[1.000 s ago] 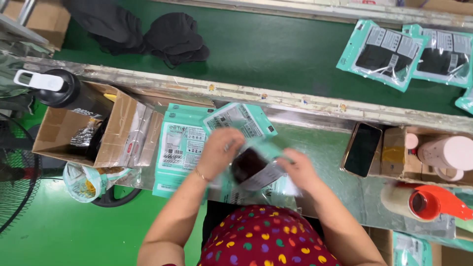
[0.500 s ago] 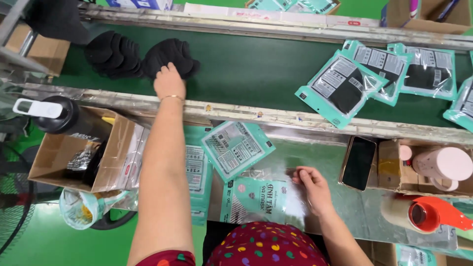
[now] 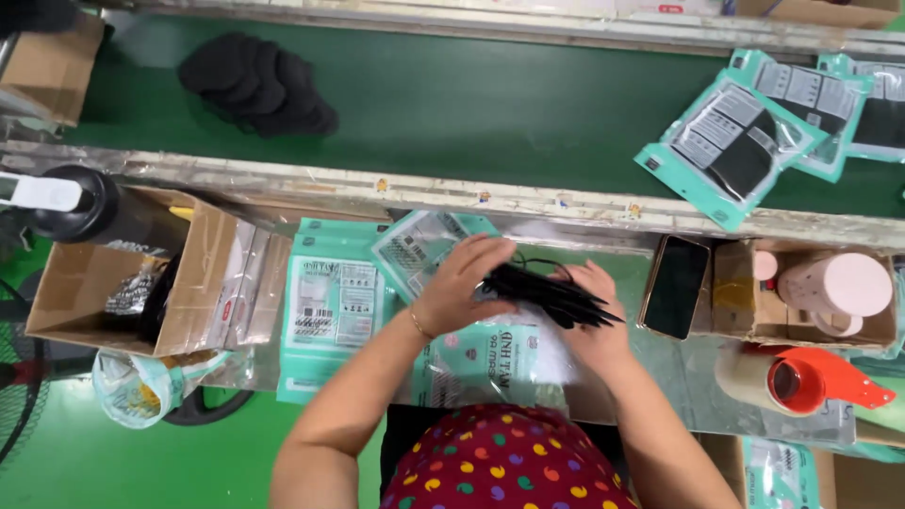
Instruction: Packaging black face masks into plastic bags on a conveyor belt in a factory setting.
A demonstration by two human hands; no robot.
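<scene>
Both of my hands hold a flat stack of black masks (image 3: 551, 294) over the work shelf. My left hand (image 3: 462, 283) grips the stack's left end from above, and my right hand (image 3: 594, 316) supports its right side from below. Under the hands lies a clear and teal packaging pouch (image 3: 490, 353). A second teal pouch (image 3: 419, 247) lies tilted just to the left. A pile of empty teal pouches (image 3: 330, 311) sits further left.
A green conveyor belt (image 3: 471, 104) carries a heap of black masks (image 3: 259, 80) and filled teal pouches (image 3: 745, 141). A cardboard box (image 3: 203, 273) and black bottle (image 3: 99, 212) stand left. A phone (image 3: 676, 287), pink cup (image 3: 834, 283) and red-handled tape dispenser (image 3: 801, 377) sit right.
My left hand has come back from the black masks on the belt to the shelf with a stack of them. Both hands now hold that stack above the pouch.
</scene>
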